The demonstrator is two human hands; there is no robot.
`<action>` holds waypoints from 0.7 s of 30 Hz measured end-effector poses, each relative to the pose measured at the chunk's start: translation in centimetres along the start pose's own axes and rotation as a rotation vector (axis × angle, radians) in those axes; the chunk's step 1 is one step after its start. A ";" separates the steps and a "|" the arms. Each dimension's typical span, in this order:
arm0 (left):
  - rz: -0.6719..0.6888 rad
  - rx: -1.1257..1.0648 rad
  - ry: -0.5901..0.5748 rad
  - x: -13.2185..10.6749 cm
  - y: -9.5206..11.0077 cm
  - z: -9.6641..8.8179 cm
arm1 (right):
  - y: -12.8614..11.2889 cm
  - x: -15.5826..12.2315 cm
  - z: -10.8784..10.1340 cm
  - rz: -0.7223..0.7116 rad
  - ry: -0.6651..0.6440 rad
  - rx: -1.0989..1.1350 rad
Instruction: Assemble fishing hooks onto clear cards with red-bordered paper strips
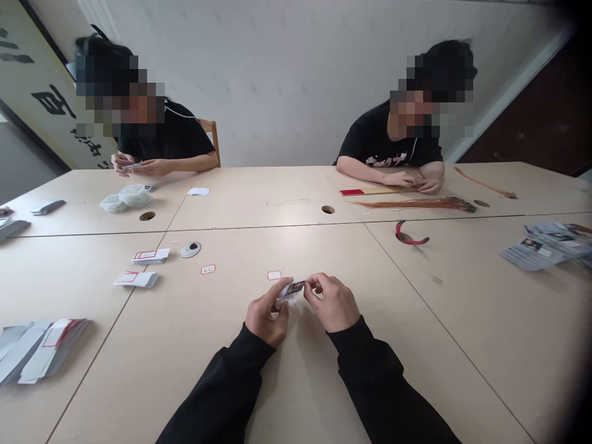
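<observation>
Now the left hand point(266, 314) and the right hand point(332, 302) hold a small photo card point(291, 291) up just over the counter point(407, 370). Each grip is almost closed, with the finger ends pinching the card from its two sides, and the card sits between them, a bit tilted. Just past the hands lies a little white card point(274, 275) with a red edge, and a second red-edged card point(208, 269) lies farther left. Near that are a round gray disc point(189, 249) and two small stacks of cards point(143, 268). Off in the left corner sits a pile of long gray and white packs point(44, 348). To the right are a curved red thing point(409, 233) and a spread of printed sheets point(543, 250). Farther off, a bundle of thin orange strings point(411, 204) lies just in front of one co-worker's hands point(402, 179), and another co-worker's hands point(139, 166) hold a few cards.
</observation>
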State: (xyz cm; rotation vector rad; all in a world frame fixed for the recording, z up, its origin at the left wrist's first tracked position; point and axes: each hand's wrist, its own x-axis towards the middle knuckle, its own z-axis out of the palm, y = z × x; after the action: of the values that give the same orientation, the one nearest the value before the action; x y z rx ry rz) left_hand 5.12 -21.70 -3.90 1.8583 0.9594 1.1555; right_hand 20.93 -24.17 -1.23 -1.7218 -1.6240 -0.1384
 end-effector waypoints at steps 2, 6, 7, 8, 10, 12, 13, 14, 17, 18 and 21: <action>0.028 0.015 -0.013 0.0 0.1 -0.1 | 0.0 0.2 -0.2 0.000 -0.035 -0.036; 0.062 0.045 -0.032 0.0 0.2 -0.2 | 0.1 0.6 -0.5 -0.059 -0.097 -0.100; 0.058 0.046 -0.032 0.0 0.1 -0.2 | 0.2 0.7 -0.5 -0.084 -0.099 -0.109; 0.051 0.041 -0.032 0.0 0.1 -0.2 | 0.2 0.7 -0.5 -0.109 -0.096 -0.114; 0.024 0.025 -0.028 0.0 -0.1 -0.1 | 0.2 0.8 -0.4 -0.152 -0.082 -0.116; -0.014 0.000 -0.016 0.0 -0.2 0.0 | 0.2 0.8 -0.3 -0.181 -0.066 -0.113; -0.032 -0.015 -0.007 0.0 -0.2 0.1 | 0.1 0.8 -0.2 -0.191 -0.058 -0.113; -0.050 -0.031 0.005 0.0 -0.2 0.1 | 0.1 0.8 -0.2 -0.199 -0.051 -0.115; -0.106 -0.077 0.045 0.1 -0.1 0.2 | -0.1 0.6 -0.2 -0.216 -0.042 -0.127; -0.124 -0.092 0.053 0.1 0.0 0.2 | -0.2 0.5 -0.2 -0.216 -0.041 -0.125; -0.181 -0.151 0.061 0.3 0.2 0.1 | -0.3 0.2 -0.1 -0.180 0.000 -0.092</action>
State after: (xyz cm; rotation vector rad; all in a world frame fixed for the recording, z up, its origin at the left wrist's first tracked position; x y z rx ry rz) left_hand 5.39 -21.53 -3.67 1.5913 1.0220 1.1467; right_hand 20.76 -24.09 -0.94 -1.6408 -1.7960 -0.3047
